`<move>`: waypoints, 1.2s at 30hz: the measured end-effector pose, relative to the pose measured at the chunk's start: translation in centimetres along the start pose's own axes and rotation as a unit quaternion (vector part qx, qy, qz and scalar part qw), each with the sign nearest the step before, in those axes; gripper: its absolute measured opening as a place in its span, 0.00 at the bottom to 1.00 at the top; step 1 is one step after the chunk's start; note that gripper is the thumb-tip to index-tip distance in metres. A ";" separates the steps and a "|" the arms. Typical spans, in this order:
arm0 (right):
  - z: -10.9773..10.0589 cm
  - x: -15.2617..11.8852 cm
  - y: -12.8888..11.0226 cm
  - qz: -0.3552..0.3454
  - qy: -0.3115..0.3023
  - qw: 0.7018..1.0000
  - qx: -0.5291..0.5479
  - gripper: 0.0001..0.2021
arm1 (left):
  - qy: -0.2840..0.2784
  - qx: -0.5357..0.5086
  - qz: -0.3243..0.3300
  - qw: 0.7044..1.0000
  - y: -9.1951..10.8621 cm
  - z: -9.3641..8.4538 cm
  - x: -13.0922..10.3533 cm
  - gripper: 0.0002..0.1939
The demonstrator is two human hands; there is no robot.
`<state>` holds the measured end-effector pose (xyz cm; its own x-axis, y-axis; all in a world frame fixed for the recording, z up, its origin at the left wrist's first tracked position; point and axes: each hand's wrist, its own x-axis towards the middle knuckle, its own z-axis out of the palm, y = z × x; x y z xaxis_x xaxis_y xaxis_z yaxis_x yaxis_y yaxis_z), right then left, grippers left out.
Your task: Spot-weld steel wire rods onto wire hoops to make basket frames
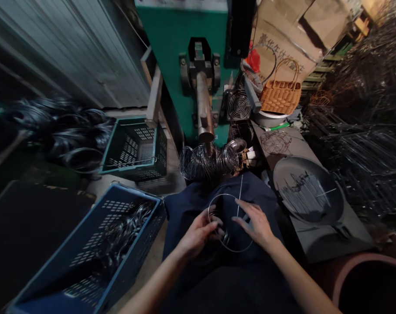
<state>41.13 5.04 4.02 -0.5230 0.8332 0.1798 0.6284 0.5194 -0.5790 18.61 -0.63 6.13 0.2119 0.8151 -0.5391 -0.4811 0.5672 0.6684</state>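
Silvery wire ring (221, 195) up front in the head view, about 5 o'clock, over dark navy cloth (185, 205) on the lap. Left hand (196, 231) clamped on the ring's 9 o'clock edge, thumb on near side, fingers behind; darker wire loops show beside those fingers. Right hand (258, 222) at the ring's 3 o'clock: thumb and forefinger apart, a straight wire (240, 189) running through or behind that gap toward 12; can't tell if it's gripped. Ring passes out of sight at right hand. Bundle of wire loops (201, 163) mid-view, below the metal cylinder (204, 104) of a green machine (165, 56) at 12. Blue crate (90, 235) at 8 with tangled metal pieces inside; green crate (135, 174) at 9, dark coils (67, 135) beyond it, blurry. Wicker basket (279, 98) at 2. Round dark pan (335, 205) at 3 holding short straight wires (299, 192); reddish tub (358, 259) at 4, partly cut off
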 end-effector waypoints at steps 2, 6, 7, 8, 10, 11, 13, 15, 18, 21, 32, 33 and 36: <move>0.8 0.1 0.2 0.017 0.031 0.999 -0.007 0.25 | 0.081 -0.045 0.027 0.995 -1.5 1.1 -0.4 0.29; 2.4 0.5 0.3 0.039 0.077 0.996 -0.032 0.24 | 0.118 -0.094 0.059 0.987 -5.1 2.4 -1.0 0.30; 2.6 0.6 0.2 0.040 0.084 0.995 -0.035 0.24 | 0.110 -0.091 0.063 0.988 -5.9 2.4 -1.2 0.32; 2.6 0.7 0.0 0.041 0.090 0.994 -0.036 0.24 | 0.106 -0.083 0.067 0.989 -6.4 2.3 -1.2 0.35; 2.1 0.9 -0.6 0.045 0.088 0.995 -0.024 0.24 | 0.117 -0.060 0.079 0.988 -6.7 1.9 -1.1 0.38; 1.6 0.9 -1.0 0.041 0.076 0.996 -0.010 0.24 | 0.124 -0.049 0.085 0.987 -6.4 1.5 -0.8 0.38; 0.5 0.7 -1.8 0.010 0.022 0.999 0.030 0.23 | 0.123 -0.032 0.092 0.988 -5.2 0.6 0.0 0.37; -0.6 0.5 -2.6 -0.047 -0.056 0.995 0.063 0.25 | 0.098 -0.019 0.091 0.991 -3.4 -0.1 0.9 0.36; -1.6 0.6 -3.6 -0.113 -0.139 0.982 0.058 0.29 | 0.049 -0.006 0.094 0.994 -0.7 -0.5 2.1 0.34; -1.8 1.3 -4.3 -0.121 -0.168 0.978 0.005 0.31 | 0.016 -0.012 0.103 0.994 1.1 0.0 2.7 0.33; -2.2 3.5 -4.1 -0.079 -0.169 0.981 -0.062 0.30 | -0.024 -0.065 0.094 0.993 2.7 0.4 3.8 0.32; -2.2 3.6 -4.1 -0.081 -0.164 0.981 -0.063 0.30 | -0.022 -0.067 0.098 0.993 2.8 0.4 3.9 0.32; -2.1 3.9 -4.0 -0.088 -0.154 0.982 -0.062 0.31 | -0.015 -0.070 0.112 0.991 3.1 0.3 4.3 0.30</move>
<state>37.78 6.60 8.74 -0.7672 0.6414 0.0090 0.5681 0.6858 -0.4549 18.31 4.64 6.04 0.1111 0.9228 -0.3689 -0.6310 0.3523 0.6912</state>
